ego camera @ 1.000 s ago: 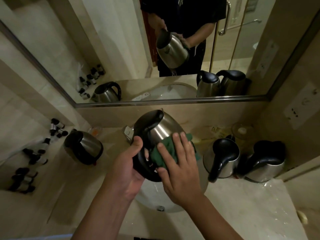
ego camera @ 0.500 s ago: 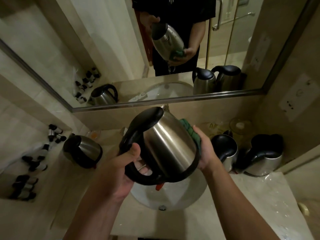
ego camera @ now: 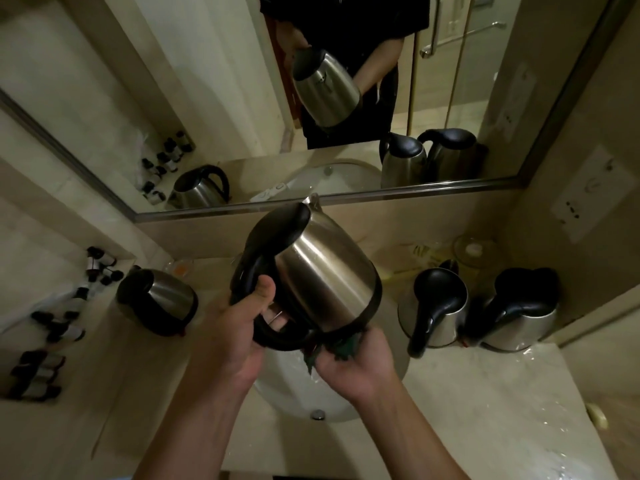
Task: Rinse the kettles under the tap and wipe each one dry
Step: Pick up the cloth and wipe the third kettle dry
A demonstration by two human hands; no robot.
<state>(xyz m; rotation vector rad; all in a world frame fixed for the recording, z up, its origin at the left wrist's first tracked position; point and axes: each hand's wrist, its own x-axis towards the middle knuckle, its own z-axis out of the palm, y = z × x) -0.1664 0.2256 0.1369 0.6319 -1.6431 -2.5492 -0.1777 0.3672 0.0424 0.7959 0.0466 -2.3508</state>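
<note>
The right hand (ego camera: 356, 363) has moved the green cloth (ego camera: 341, 351) under the kettle (ego camera: 322, 282), fingers clamped on it; left hand (ego camera: 239, 327) grips the handle. Drying reaches the base.

1. Held kettle (ego camera: 322, 271): steel, black lid and handle, tilted over the sink.
2. Green cloth (ego camera: 341, 351): bunched under its base.
3. Left kettle (ego camera: 157, 301): leaning on the tabletop.
4. Two kettles (ego camera: 436, 306) (ego camera: 519, 317): upright, right.

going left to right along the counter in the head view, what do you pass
small dark-capped bottles → kettle lying tilted on the left → left hand on the handle of the held kettle → right hand with the green cloth → first standing kettle → second standing kettle
</note>
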